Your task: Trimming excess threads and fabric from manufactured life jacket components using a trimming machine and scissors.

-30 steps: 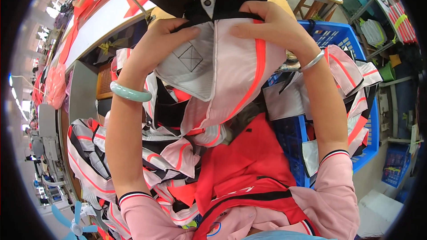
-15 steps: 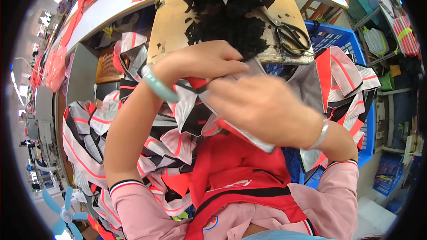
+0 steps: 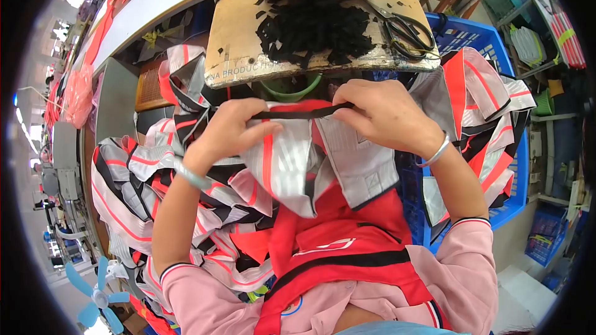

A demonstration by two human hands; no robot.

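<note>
My left hand (image 3: 233, 125) and my right hand (image 3: 388, 115) pinch a sewn fabric piece (image 3: 282, 167) by its black-trimmed upper edge. The black strip is drawn out straight between them. Grey-white panels with a red stripe and black borders hang down from it over my red apron (image 3: 347, 236). Just beyond the hands is the edge of a worn wooden board (image 3: 236, 31), bearing a heap of black scraps (image 3: 316, 31). A pair of black-handled scissors (image 3: 406, 34) lies on the board's right side.
Striped fabric pieces (image 3: 133, 211) pile up at my left. A blue crate (image 3: 518, 167) on the right carries more striped pieces (image 3: 475, 96). Part of a green basin (image 3: 301, 89) shows beneath the board. A blue fan (image 3: 99, 298) stands at lower left.
My hands, crossed close together and blurred before, have moved apart to either side. The fabric piece now hangs spread between them, and the board's front edge is uncovered.
</note>
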